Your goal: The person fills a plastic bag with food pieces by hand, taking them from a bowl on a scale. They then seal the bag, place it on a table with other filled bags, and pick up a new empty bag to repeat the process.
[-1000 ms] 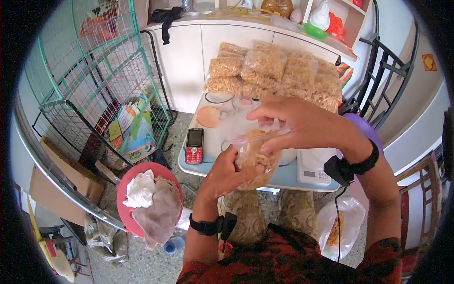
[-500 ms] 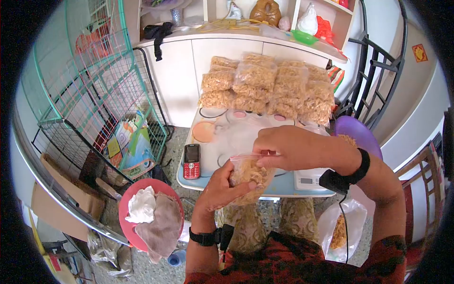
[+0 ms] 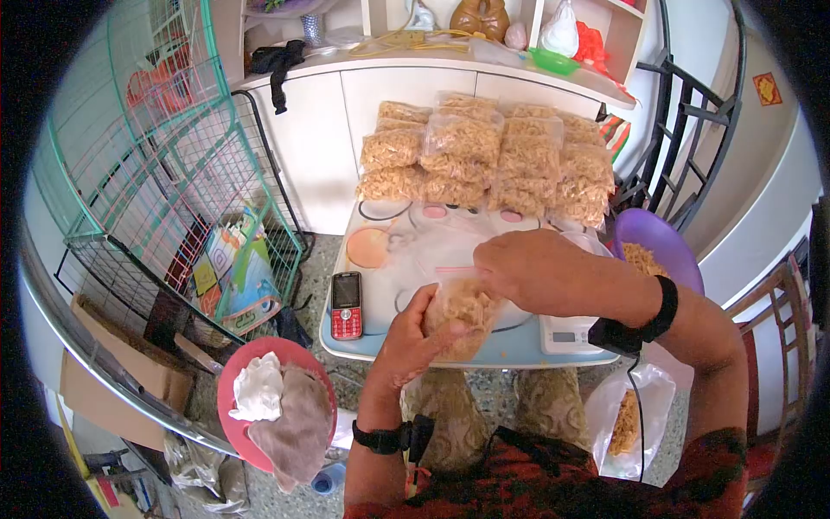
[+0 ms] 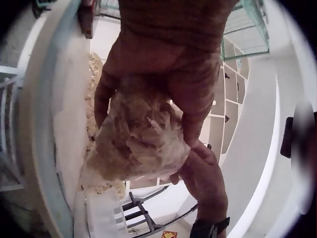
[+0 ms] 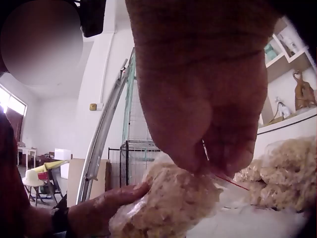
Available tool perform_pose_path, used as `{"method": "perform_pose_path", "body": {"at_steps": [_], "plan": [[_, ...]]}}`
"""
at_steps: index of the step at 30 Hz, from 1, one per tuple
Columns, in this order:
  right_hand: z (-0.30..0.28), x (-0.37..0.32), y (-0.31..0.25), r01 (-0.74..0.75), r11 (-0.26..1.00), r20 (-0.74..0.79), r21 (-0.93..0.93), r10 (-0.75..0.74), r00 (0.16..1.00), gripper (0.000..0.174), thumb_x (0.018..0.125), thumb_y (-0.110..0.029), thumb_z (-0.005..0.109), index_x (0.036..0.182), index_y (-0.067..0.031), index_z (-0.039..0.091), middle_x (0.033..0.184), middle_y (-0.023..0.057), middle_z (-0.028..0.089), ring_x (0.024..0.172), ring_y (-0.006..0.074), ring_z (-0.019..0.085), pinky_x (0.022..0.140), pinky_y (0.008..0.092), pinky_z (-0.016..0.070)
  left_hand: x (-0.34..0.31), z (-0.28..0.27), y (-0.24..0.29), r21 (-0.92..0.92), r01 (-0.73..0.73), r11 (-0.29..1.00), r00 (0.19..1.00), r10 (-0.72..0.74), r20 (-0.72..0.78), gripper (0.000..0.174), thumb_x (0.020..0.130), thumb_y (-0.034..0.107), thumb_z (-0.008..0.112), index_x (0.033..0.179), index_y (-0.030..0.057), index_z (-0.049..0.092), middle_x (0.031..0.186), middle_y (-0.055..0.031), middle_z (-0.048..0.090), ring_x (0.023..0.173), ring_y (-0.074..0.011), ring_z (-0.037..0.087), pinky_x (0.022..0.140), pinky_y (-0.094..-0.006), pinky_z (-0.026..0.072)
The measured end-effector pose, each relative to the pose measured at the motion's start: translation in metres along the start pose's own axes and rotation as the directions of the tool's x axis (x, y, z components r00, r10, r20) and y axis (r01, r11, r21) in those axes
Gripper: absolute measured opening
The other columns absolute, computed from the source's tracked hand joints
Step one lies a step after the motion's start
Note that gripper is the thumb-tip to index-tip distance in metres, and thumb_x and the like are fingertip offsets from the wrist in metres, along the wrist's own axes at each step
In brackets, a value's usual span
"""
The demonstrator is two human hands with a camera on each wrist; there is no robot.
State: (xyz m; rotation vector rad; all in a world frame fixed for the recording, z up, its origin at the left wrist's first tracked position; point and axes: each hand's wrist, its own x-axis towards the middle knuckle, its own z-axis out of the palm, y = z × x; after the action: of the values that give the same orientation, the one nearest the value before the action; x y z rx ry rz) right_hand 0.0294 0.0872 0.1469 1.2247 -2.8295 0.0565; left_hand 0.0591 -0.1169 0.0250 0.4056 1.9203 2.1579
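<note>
A small clear zip bag of pale crunchy snack (image 3: 461,313) is held over the near edge of a low table (image 3: 519,346). My left hand (image 3: 417,333) cups the bag from below and the side, fingers curled round it (image 4: 143,144). My right hand (image 3: 519,272) pinches the bag's red zip strip (image 3: 456,270) at the top (image 5: 225,179). In the right wrist view the snack bag (image 5: 171,201) bulges below the right fingers.
Several filled snack bags (image 3: 484,156) are stacked at the table's far end. A red phone (image 3: 346,304), a white scale (image 3: 566,333) and a purple bowl of snack (image 3: 653,251) lie nearby. A wire rack (image 3: 173,173), a red stool with cloths (image 3: 277,402) and an open bag (image 3: 627,419) stand around.
The bag and both hands have come lower and closer to the table. My right hand has slid along the zip strip, and the bag's mouth looks pressed flatter.
</note>
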Motion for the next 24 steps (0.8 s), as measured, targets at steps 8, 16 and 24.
{"method": "perform_pose_path", "body": {"at_steps": [8, 16, 24], "plan": [[-0.048, 0.011, 0.05, -0.188, 0.972, -0.006, 0.143, 0.191, 0.982, 0.023, 0.092, -0.023, 0.052, 0.087, -0.0007, 0.055, 0.066, 0.0112, 0.056, 0.061, 0.0242, 0.062, 0.052, 0.0359, 0.05, 0.023, -0.023, -0.071, 0.167, -0.048, 0.985, 0.975, 0.082, -0.205, 0.035, 0.094, 0.024, 0.056, 0.123, 0.0044, 0.052, 0.095, -0.005, 0.062, 0.082, -0.0114, 0.058, 0.073, -0.0271, 0.0484], [-0.088, 0.069, 0.135, -0.26, 0.548, -0.148, 0.795, 0.591, 0.793, 0.016, 0.093, -0.021, 0.053, 0.086, -0.0075, 0.057, 0.073, 0.0016, 0.057, 0.058, 0.014, 0.057, 0.056, 0.0271, 0.0525, 0.015, -0.015, -0.065, 0.36, -0.084, 0.929, 0.933, 0.2, -0.298, 0.032, 0.09, 0.028, 0.064, 0.11, 0.0035, 0.061, 0.08, -0.0082, 0.063, 0.066, -0.0147, 0.059, 0.063, -0.0278, 0.0484], [-0.027, 0.174, 0.223, -0.005, 0.325, -0.233, 0.946, 0.688, 0.687, 0.009, 0.09, -0.013, 0.055, 0.089, -0.0053, 0.058, 0.079, 0.007, 0.061, 0.068, 0.0178, 0.06, 0.058, 0.031, 0.0531, 0.018, -0.022, -0.074, 0.354, -0.061, 0.933, 0.944, 0.169, -0.283, 0.032, 0.089, 0.026, 0.066, 0.111, 0.0035, 0.06, 0.078, -0.0077, 0.063, 0.063, -0.0139, 0.058, 0.06, -0.0277, 0.0486]]}}
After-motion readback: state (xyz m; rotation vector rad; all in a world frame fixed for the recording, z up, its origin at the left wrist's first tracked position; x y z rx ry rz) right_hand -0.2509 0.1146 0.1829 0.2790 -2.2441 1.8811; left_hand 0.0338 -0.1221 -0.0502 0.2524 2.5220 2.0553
